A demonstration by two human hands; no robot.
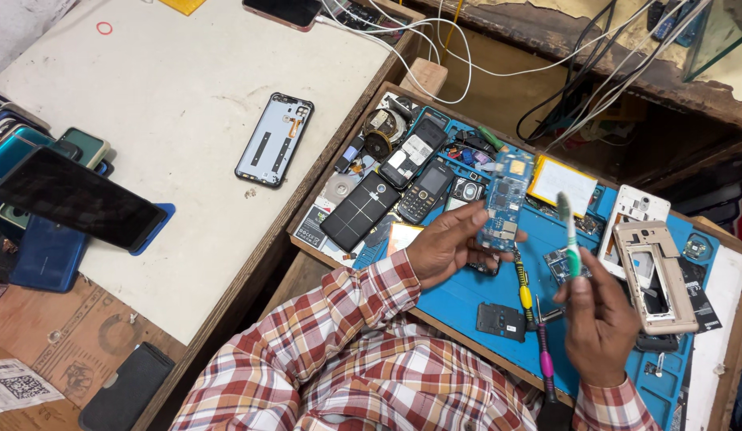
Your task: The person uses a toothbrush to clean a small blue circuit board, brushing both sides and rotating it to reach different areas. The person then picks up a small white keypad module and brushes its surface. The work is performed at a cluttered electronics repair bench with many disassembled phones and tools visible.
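My left hand (447, 243) holds a blue phone circuit board (503, 209) upright by its lower edge, above a blue work mat (459, 291). To the right, my right hand (598, 319) grips a green and white toothbrush (569, 231), bristles pointing up, a short gap from the board. Both sleeves are red and white plaid. A yellow-handled screwdriver (524, 291) and a pink-handled one (545, 359) lie on the mat between my hands.
A wooden tray holds keypad phones (425, 191), a black phone back (359, 211), a yellow battery (562, 183) and gold phone frames (654, 275). On the white table lie a grey phone back cover (274, 140) and stacked phones (68, 199). White cables (435, 40) run behind.
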